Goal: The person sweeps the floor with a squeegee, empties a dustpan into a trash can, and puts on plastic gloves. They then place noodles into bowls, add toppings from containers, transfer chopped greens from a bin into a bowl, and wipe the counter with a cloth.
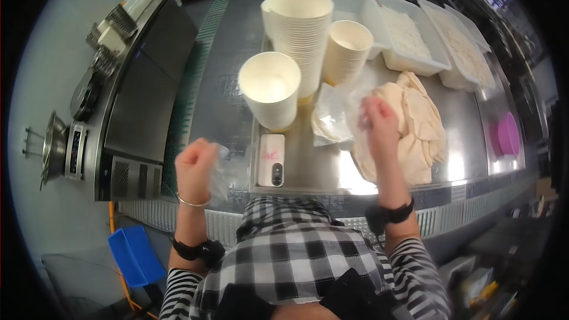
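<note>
Thin clear plastic [220,173] hangs just right of the left fingers [201,151], which are curled tight and appear to pinch its edge. The right fingers [374,108] bend inward beside a clear bag [333,117]; blur hides how far they are closed, and whether they grip any plastic cannot be told. Handling: hold the film by a firm pinch at its edge and apply only light tension, as it could tear or cling. Guard against snagging the cream cloth [424,124], immediately right of the right fingers. Between both sets of fingers, a phone [271,163] lies on the steel desk [459,121]; a tall cup stack [311,38] stands beyond
</note>
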The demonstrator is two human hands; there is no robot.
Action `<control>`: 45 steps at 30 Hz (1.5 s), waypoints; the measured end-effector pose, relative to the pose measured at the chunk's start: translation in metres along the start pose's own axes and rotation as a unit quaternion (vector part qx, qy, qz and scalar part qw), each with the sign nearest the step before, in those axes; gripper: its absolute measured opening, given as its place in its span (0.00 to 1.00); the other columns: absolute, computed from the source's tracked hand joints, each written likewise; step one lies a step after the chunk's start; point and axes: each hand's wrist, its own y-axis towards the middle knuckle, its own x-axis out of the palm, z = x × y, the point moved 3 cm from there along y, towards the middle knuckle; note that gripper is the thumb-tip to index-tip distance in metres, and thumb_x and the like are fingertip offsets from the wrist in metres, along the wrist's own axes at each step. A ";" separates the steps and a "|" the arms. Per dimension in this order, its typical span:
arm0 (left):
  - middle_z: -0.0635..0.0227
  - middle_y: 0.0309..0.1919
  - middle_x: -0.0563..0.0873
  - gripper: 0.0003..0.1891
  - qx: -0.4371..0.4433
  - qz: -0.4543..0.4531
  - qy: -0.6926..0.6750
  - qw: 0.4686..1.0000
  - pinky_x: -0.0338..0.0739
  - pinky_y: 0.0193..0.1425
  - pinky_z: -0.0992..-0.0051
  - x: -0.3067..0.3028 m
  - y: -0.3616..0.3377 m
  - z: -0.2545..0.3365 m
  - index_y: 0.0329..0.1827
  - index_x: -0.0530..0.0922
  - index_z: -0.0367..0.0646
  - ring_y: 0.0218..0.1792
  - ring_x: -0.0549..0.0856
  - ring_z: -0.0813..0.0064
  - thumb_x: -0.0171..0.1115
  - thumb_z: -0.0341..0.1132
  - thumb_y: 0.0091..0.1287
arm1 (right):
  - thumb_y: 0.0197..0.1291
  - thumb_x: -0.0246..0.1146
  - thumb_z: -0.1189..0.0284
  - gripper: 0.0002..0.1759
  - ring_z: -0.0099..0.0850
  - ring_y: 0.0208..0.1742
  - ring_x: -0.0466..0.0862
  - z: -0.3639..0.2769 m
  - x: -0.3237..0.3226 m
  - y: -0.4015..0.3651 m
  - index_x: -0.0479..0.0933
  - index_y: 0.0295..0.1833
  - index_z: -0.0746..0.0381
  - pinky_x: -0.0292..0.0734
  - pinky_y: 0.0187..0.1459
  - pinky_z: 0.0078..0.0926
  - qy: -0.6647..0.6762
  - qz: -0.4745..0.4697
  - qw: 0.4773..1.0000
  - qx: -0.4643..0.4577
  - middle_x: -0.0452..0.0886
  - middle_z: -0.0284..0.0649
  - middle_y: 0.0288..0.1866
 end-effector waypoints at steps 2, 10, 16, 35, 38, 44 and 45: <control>0.73 0.26 0.74 0.07 -0.053 -0.002 -0.056 0.997 0.63 0.19 0.86 0.012 -0.011 0.009 0.26 0.67 0.43 0.20 0.71 0.86 0.51 0.21 0.59 | 0.58 0.58 0.72 0.08 0.19 0.26 0.75 0.014 0.050 -0.029 0.75 0.40 0.65 0.70 0.30 0.15 -0.034 -0.100 0.994 0.039 0.76 0.30 0.26; 0.71 0.27 0.75 0.03 -0.285 -0.109 -0.227 0.925 0.60 0.17 0.87 -0.050 -0.020 -0.047 0.37 0.69 0.43 0.18 0.70 0.86 0.52 0.31 0.65 | 0.53 0.63 0.75 0.06 0.17 0.29 0.75 0.069 0.230 -0.097 0.72 0.32 0.65 0.71 0.31 0.15 -0.115 -0.332 0.935 0.054 0.76 0.31 0.27; 0.78 0.20 0.73 0.07 -0.270 -0.039 -0.114 0.955 0.61 0.21 0.87 -0.176 0.020 -0.087 0.30 0.72 0.42 0.20 0.69 0.90 0.57 0.34 0.63 | 0.50 0.66 0.76 0.09 0.16 0.30 0.73 0.122 0.366 -0.096 0.70 0.30 0.61 0.69 0.32 0.14 -0.078 -0.411 0.898 0.138 0.74 0.29 0.28; 0.71 0.23 0.76 0.10 -0.154 -0.038 0.130 0.979 0.72 0.32 0.78 -0.250 0.311 -0.208 0.36 0.70 0.42 0.26 0.76 0.80 0.57 0.26 0.50 | 0.48 0.62 0.81 0.08 0.27 0.35 0.77 0.115 0.495 0.147 0.71 0.34 0.64 0.73 0.38 0.21 -0.197 -0.134 0.953 -0.185 0.76 0.38 0.34; 0.70 0.23 0.78 0.06 -0.129 -0.044 0.227 0.964 0.72 0.31 0.78 -0.237 0.410 -0.213 0.34 0.71 0.40 0.26 0.77 0.80 0.57 0.26 0.53 | 0.46 0.55 0.83 0.09 0.42 0.43 0.77 0.112 0.555 0.201 0.71 0.36 0.64 0.74 0.43 0.32 -0.234 -0.314 0.853 -0.345 0.76 0.47 0.39; 0.72 0.17 0.75 0.04 -0.027 0.043 0.112 0.992 0.68 0.23 0.78 -0.229 0.522 -0.200 0.32 0.72 0.41 0.19 0.75 0.82 0.58 0.27 0.56 | 0.55 0.51 0.78 0.13 0.44 0.39 0.79 0.186 0.602 0.326 0.70 0.47 0.65 0.73 0.43 0.36 -0.372 -0.465 0.772 -0.221 0.77 0.49 0.38; 0.72 0.17 0.75 0.04 -0.030 0.044 0.110 0.992 0.68 0.23 0.78 -0.228 0.537 -0.203 0.32 0.72 0.41 0.19 0.75 0.82 0.58 0.27 0.56 | 0.55 0.51 0.78 0.13 0.44 0.39 0.79 0.191 0.613 0.346 0.70 0.47 0.65 0.73 0.43 0.36 -0.373 -0.467 0.771 -0.219 0.77 0.49 0.38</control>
